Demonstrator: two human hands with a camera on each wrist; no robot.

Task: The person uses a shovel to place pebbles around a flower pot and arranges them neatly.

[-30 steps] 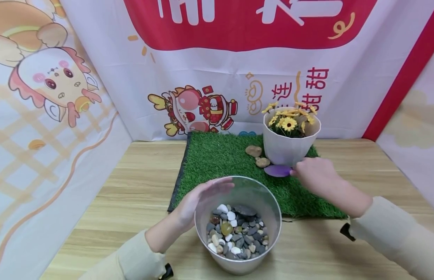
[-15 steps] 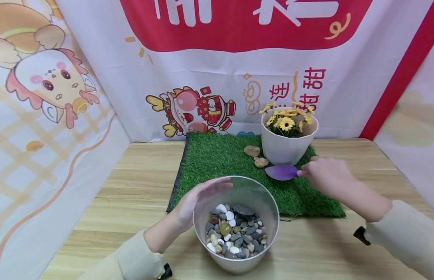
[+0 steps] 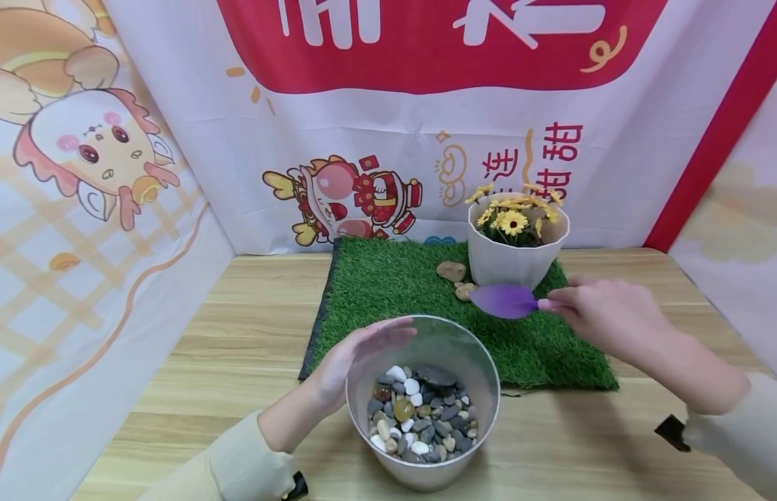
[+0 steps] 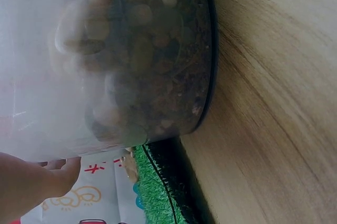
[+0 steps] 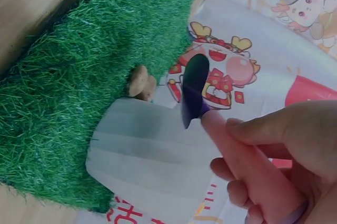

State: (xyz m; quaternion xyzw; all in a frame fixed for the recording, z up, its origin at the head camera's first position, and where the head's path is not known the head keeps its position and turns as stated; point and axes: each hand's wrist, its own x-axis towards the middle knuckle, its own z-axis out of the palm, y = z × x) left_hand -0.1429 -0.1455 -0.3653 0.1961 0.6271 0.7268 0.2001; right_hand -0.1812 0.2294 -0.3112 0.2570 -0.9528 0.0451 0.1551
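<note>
My right hand [image 3: 614, 313] grips the pink handle [image 5: 247, 166] of a small trowel with a purple blade [image 3: 506, 301]. The blade is raised over the grass mat, overlapping the lower front of the white flowerpot [image 3: 512, 264] in the head view. Yellow flowers [image 3: 512, 223] stand inside that pot. My left hand [image 3: 338, 362] lies with extended fingers along the left and far side of a clear plastic bucket [image 3: 426, 476]. Pebbles [image 3: 426, 424], grey, white and tan, cover the bucket's contents; the left wrist view shows brown, soil-like matter lower down through the wall [image 4: 174, 87].
A green artificial grass mat [image 3: 388, 292] lies at the back of the wooden table [image 3: 238, 355], under the flowerpot. Two tan stones [image 3: 451, 271] sit on it left of the pot. Printed cloth [image 3: 376, 111] hangs behind and at both sides.
My right hand has drawn back to the right and towards me with the trowel, whose blade has lifted and turned to show more of its face. My left hand and the bucket hold still.
</note>
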